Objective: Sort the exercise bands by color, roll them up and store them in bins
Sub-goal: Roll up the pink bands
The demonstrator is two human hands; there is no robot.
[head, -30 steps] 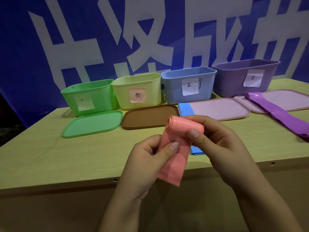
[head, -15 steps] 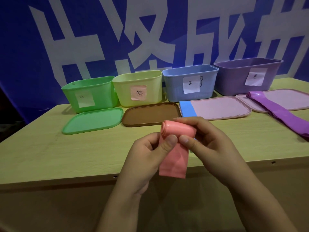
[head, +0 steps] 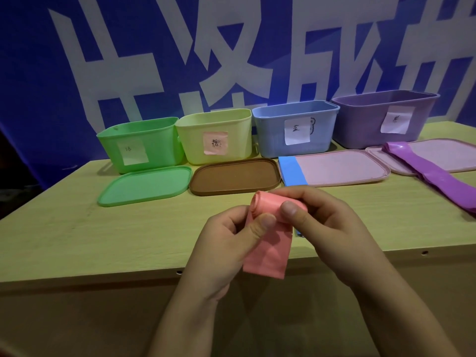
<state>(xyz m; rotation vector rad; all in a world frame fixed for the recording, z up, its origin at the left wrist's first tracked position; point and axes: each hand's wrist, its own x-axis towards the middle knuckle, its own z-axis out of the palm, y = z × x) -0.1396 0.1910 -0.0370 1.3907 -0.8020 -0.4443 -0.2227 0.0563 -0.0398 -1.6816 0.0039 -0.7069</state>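
Both hands hold a pink exercise band (head: 268,251) over the table's front edge. Its top is wound into a roll pinched under both thumbs, and a short flat tail hangs below. My left hand (head: 226,240) grips the roll's left side, my right hand (head: 324,222) its right. A blue band (head: 292,172) lies flat behind my hands, partly hidden by them. A purple band (head: 432,176) lies stretched out at the right. Four open bins stand at the back: green (head: 159,140), pale yellow (head: 237,135), blue (head: 273,135) and purple (head: 360,124).
Lids lie in front of the bins: a green lid (head: 144,185), a brown lid (head: 234,176) and two pink lids (head: 340,166) (head: 438,154). The wooden table (head: 77,228) has its front edge just under my hands. A blue banner wall stands behind.
The hanging pink tail has grown shorter as the roll took up more band. My hands stayed in nearly the same place.
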